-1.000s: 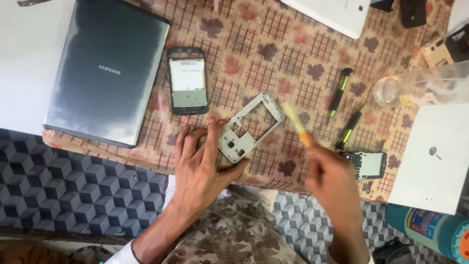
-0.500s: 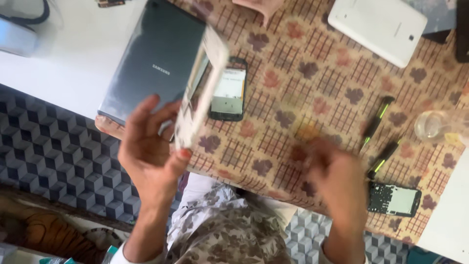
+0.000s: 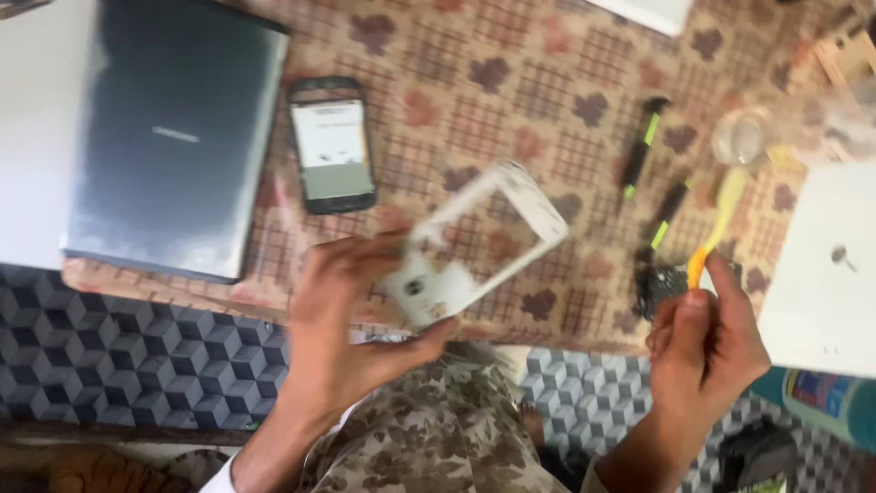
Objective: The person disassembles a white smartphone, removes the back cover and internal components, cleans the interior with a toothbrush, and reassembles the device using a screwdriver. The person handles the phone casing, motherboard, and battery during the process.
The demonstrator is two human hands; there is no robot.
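Left hand (image 3: pixel 351 319) fingers are clamping the white phone frame (image 3: pixel 474 251) by its bottom corner, lifting it off the bench (image 3: pixel 511 82), likely for inspection. Right hand (image 3: pixel 707 342) fingers are pinching a yellow-orange brush (image 3: pixel 716 224). Beyond the fingers: screwdrivers (image 3: pixel 643 151), black phone (image 3: pixel 333 144), grey laptop (image 3: pixel 169 137).

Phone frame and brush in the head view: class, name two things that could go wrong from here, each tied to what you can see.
1. The left hand pinches the white phone frame by one end only, out over the table edge; it might slip and fall to the floor.
2. The right hand raises the yellow brush close to the small glass; a careless sweep could knock it over.
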